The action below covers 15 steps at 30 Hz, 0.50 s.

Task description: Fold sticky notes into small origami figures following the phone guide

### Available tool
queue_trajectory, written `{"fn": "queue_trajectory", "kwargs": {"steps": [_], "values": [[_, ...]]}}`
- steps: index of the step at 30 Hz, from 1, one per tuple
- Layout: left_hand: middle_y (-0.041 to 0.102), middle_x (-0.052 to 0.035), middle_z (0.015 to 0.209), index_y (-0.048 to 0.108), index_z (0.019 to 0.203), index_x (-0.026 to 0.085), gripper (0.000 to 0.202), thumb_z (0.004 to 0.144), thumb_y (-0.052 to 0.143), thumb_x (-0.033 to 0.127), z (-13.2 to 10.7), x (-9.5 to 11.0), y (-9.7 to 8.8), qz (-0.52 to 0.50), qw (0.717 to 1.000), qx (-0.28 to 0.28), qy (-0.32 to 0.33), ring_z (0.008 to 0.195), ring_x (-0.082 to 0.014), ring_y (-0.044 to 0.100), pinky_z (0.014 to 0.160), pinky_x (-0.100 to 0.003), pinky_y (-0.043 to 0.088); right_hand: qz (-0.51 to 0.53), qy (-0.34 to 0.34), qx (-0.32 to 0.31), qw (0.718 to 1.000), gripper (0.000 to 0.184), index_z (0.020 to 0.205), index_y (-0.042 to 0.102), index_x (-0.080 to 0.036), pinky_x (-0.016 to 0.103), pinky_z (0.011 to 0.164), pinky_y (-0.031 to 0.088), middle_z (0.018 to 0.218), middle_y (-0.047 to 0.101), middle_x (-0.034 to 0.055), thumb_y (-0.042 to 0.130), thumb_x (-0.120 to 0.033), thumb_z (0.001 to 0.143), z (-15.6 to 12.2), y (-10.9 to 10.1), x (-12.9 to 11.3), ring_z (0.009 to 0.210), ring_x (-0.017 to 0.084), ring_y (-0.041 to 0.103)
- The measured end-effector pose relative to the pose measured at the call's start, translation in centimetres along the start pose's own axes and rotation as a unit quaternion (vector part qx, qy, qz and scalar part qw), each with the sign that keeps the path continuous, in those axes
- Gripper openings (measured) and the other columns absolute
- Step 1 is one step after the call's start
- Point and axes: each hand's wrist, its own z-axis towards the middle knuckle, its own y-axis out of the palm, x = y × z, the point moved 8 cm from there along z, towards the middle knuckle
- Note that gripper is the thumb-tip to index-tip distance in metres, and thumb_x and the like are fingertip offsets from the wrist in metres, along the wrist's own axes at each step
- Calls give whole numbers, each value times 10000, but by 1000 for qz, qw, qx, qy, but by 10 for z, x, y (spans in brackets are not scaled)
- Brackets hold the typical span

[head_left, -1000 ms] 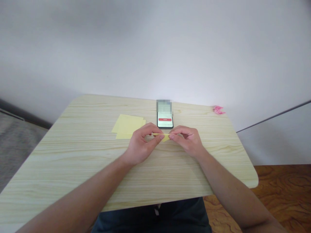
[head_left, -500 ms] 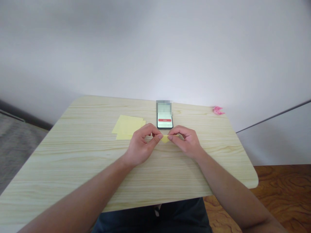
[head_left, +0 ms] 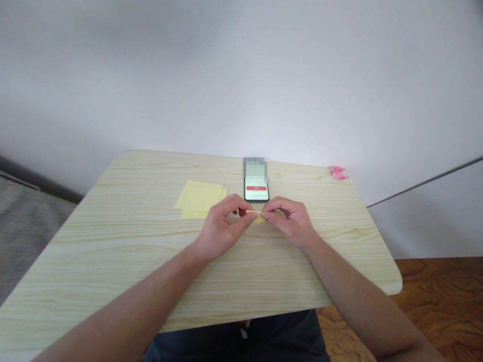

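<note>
A small folded piece of yellow paper [head_left: 259,219] is pinched between my two hands, just in front of the phone; most of it is hidden by my fingers. My left hand [head_left: 226,223] grips its left part with thumb and forefinger. On the other side, my right hand [head_left: 290,218] pinches the right part the same way. The fingertips of both hands nearly meet. Left of my left hand lie several overlapping sheets of yellow paper [head_left: 202,196], flat on the table.
A phone [head_left: 256,190] with a lit screen and a red bar lies near the wall [head_left: 241,75]. A pink folded paper shape [head_left: 339,173] sits at the far right corner of the pale wooden table [head_left: 124,226]. The table's front edge is close to my lap.
My left thumb and fingers have slid slightly right along the yellow paper, closer to my right fingertips. Less of the paper's pointed lower part shows between my hands.
</note>
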Motion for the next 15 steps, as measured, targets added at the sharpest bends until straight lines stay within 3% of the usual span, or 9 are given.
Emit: {"fn": "queue_trajectory", "kwargs": {"steps": [6, 9, 15], "values": [[645, -28, 852, 691, 877, 206, 76, 879, 727, 273, -2, -4, 7, 13, 999, -32, -15, 827, -182, 612, 768, -342, 501, 42, -20, 35, 998, 99, 911, 782, -267, 361, 796, 539, 906, 718, 36, 798, -346, 853, 2, -5, -2, 874, 200, 657], [656, -20, 818, 667, 814, 203, 116, 894, 705, 279, -4, -5, 6, 26, 999, -20, -21, 801, -176, 618, 757, -332, 502, 42, -11, 33, 999, 116, 917, 785, -268, 348, 768, 533, 910, 717, 37, 800, -362, 852, 3, -4, -1, 863, 195, 651], [694, -14, 850, 684, 881, 207, 93, 924, 676, 289, -4, -7, 5, 22, 999, -10, -34, 812, -168, 638, 771, -314, 500, 48, -14, 24, 998, 98, 927, 802, -256, 347, 799, 500, 918, 722, 38, 735, -327, 914, 3, -5, -3, 861, 188, 644]]}}
